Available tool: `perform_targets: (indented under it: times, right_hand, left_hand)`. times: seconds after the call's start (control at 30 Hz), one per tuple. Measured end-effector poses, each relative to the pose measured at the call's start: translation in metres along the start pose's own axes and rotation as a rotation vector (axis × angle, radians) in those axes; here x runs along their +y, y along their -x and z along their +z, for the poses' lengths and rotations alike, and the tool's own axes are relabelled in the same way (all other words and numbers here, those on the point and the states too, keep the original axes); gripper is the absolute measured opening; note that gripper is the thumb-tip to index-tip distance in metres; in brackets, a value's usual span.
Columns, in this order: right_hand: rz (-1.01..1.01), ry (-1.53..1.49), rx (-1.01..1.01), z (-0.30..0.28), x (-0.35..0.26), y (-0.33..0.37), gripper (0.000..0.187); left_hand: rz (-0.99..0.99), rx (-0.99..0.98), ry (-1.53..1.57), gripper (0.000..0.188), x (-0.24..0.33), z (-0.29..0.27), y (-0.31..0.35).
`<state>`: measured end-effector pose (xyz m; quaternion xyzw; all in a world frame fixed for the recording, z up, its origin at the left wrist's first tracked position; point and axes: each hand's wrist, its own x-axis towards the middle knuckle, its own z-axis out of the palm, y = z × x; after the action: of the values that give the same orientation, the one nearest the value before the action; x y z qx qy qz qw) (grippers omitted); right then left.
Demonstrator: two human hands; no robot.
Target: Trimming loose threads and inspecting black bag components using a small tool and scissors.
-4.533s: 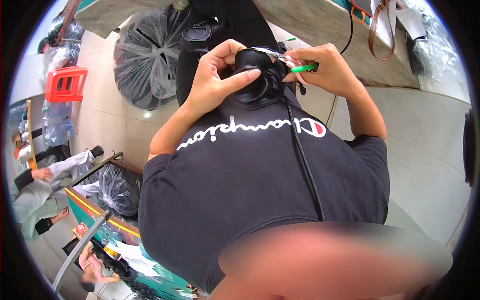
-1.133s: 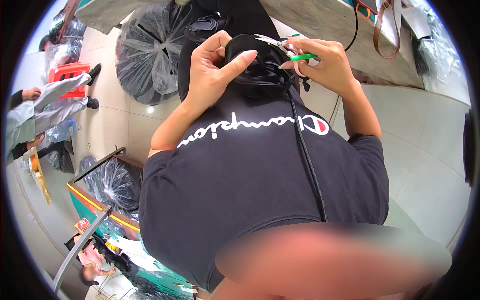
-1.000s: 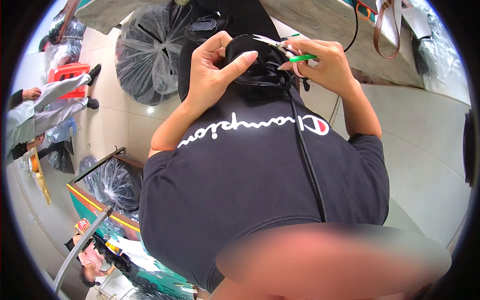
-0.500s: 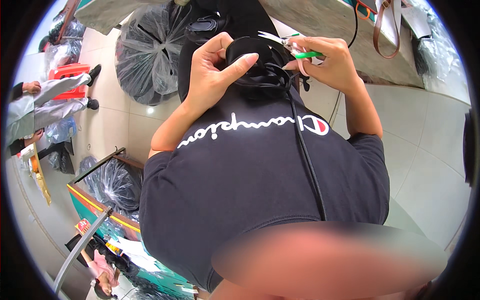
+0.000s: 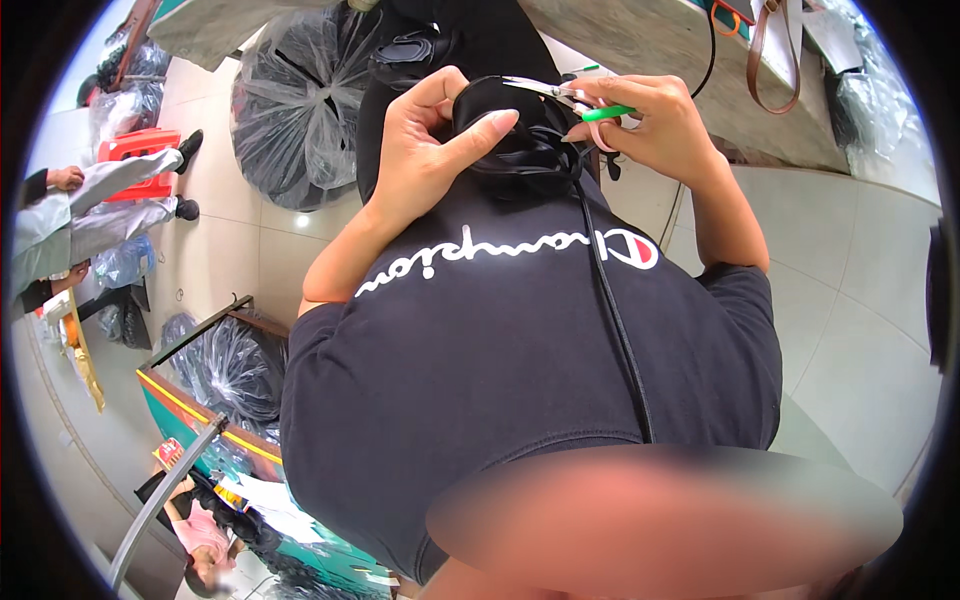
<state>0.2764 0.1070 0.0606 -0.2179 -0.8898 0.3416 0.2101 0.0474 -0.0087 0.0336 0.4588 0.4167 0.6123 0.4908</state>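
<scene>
Both arms bend at the elbow and angle inward, bringing the hands near each other but apart. The left forearm (image 5: 350, 248) slants up and to the right; its wrist runs nearly straight into the left grip (image 5: 428, 145). There the thumb (image 5: 482, 139) stretches rightward, while the index finger arches above it and its tip curls out of sight; the grip is closed on its load. The right forearm (image 5: 733, 215) leans up and to the left. Its right grip (image 5: 655, 112) sits slightly higher, fingers bent and pointing left, thumb lower, also closed; some fingers are partly hidden.
</scene>
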Motion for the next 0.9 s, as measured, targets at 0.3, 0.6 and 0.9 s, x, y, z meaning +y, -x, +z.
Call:
perform_targets:
  times: [0.3,0.6,0.9]
  right_hand:
    - [-0.059,0.070,0.015,-0.0028,0.0050,0.0021,0.041]
    - [-0.057,0.042,0.008,-0.0040,0.0054,0.0025,0.041]
    - [-0.049,0.070,-0.022,-0.0036,0.0020,-0.0018,0.040]
  left_hand:
    - [-0.019,-0.002,0.011,0.031,0.0021,0.0029,0.0005]
    - [-0.003,0.000,-0.001,0.032,0.0004,0.0019,-0.0005]
    - [-0.042,-0.045,-0.008,0.033,0.0027,0.0021,0.0011]
